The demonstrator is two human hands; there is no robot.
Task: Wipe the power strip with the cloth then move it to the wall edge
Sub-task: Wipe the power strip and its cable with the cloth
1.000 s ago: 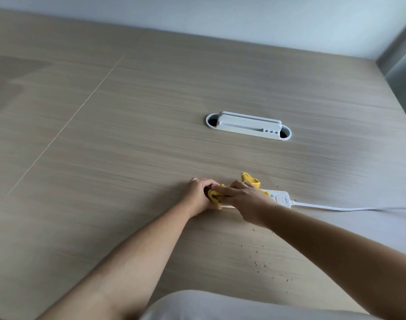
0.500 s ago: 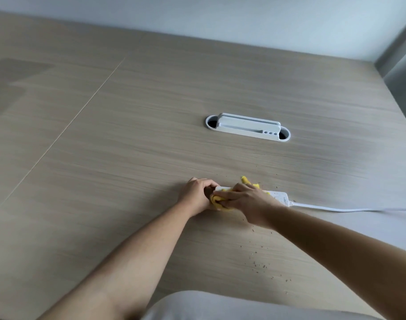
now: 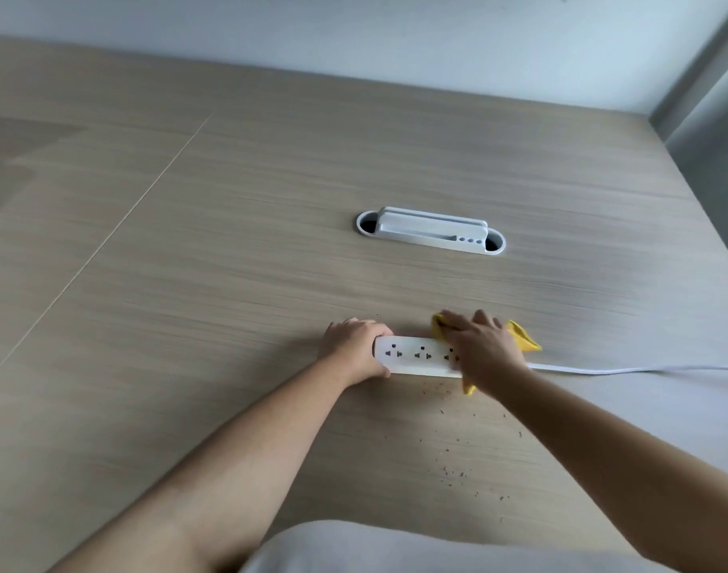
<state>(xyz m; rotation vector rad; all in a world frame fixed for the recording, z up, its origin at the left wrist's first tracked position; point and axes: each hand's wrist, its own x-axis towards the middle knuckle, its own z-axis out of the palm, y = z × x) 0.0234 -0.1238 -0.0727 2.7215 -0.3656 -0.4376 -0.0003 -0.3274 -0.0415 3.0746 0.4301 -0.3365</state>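
Note:
A white power strip (image 3: 416, 356) lies flat on the wooden desk (image 3: 230, 283), sockets facing up, its long side running left to right. My left hand (image 3: 356, 351) grips its left end. My right hand (image 3: 484, 349) presses a yellow cloth (image 3: 523, 340) down on the strip's right end, fingers spread flat over it. The cloth sticks out behind, to the right of and just below that hand. The strip's right end is hidden under hand and cloth. Its white cord (image 3: 627, 369) runs off to the right.
A white cable grommet cover (image 3: 430, 231) is set into the desk farther back. The wall (image 3: 395, 39) runs along the desk's far edge. Dark crumbs (image 3: 457, 469) are scattered on the desk in front of the strip. A pale rounded shape (image 3: 395, 547) fills the bottom edge.
My right hand has slid the cloth from the strip's left end to its right end, uncovering the sockets. My left hand has stayed on the left end.

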